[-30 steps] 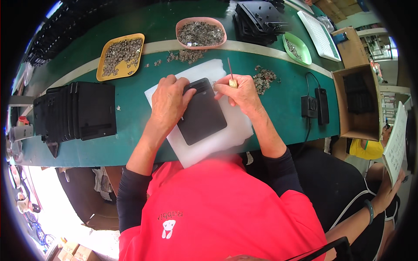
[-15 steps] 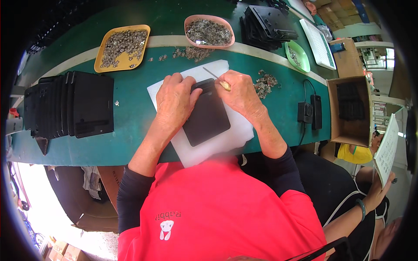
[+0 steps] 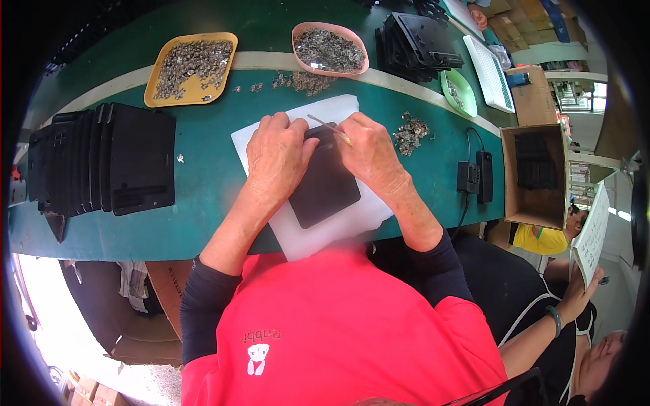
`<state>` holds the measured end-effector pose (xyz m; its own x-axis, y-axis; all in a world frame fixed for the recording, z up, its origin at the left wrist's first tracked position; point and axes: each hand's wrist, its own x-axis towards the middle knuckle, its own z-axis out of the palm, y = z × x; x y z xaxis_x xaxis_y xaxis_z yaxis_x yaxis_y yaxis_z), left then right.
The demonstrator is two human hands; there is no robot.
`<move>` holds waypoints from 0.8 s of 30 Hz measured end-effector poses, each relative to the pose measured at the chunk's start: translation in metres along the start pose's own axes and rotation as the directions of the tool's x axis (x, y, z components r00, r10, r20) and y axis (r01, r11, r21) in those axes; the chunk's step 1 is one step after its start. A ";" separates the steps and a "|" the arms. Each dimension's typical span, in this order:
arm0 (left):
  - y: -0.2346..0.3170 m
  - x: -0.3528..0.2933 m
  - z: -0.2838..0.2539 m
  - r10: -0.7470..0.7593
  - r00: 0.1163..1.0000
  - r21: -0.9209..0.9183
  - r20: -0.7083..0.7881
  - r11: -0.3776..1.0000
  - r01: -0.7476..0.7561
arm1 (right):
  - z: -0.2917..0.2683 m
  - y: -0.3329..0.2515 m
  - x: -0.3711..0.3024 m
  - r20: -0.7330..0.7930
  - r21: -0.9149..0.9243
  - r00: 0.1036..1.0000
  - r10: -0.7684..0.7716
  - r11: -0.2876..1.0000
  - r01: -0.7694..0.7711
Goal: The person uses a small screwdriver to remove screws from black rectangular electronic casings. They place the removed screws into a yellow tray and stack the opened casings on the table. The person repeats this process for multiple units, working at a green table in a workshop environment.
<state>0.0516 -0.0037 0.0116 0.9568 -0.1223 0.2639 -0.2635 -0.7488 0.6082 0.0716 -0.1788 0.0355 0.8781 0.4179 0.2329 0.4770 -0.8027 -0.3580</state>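
Note:
A flat black plastic panel lies on a white foam sheet in front of me. My left hand grips the panel's far left part, fingers curled and thumb over its edge. In my right hand is a thin metal tool, its shaft pointing left across the panel's far end; its pale handle is mostly hidden by my fingers. Small metal parts lie in a pile beyond the right hand. What the tool's tip touches is not clear.
A stack of black panels stands at left. Small parts fill a yellow tray and a pink tray; a green tray is farther right. Black adapters and a cardboard box are at right, near a seated person holding a paper.
My right hand has turned and shifted slightly left, bringing the tool's shaft lower and flatter across the panel's far end. The left hand stays at the panel. The whole view has shifted a little.

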 end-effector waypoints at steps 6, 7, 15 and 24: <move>-0.003 -0.001 0.003 -0.011 1.000 0.015 0.011 1.000 0.011 | 0.004 0.008 -0.004 -0.127 0.137 0.991 0.039 0.990 -0.021; -0.003 -0.002 0.003 -0.008 1.000 0.011 0.007 1.000 0.008 | 0.004 0.011 -0.005 -0.084 0.208 0.987 0.138 0.971 -0.118; -0.005 -0.002 0.003 -0.004 1.000 0.002 -0.004 1.000 0.004 | -0.001 0.012 -0.004 0.214 0.439 0.854 0.474 0.734 -0.518; -0.005 -0.001 0.003 0.003 1.000 -0.004 -0.011 1.000 -0.003 | 0.010 0.024 -0.004 0.037 0.235 0.958 0.285 0.929 -0.285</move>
<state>0.0519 -0.0023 0.0058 0.9546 -0.1171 0.2739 -0.2666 -0.7459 0.6103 0.0796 -0.1955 0.0170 0.9783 0.1876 0.0877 0.2016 -0.7650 -0.6116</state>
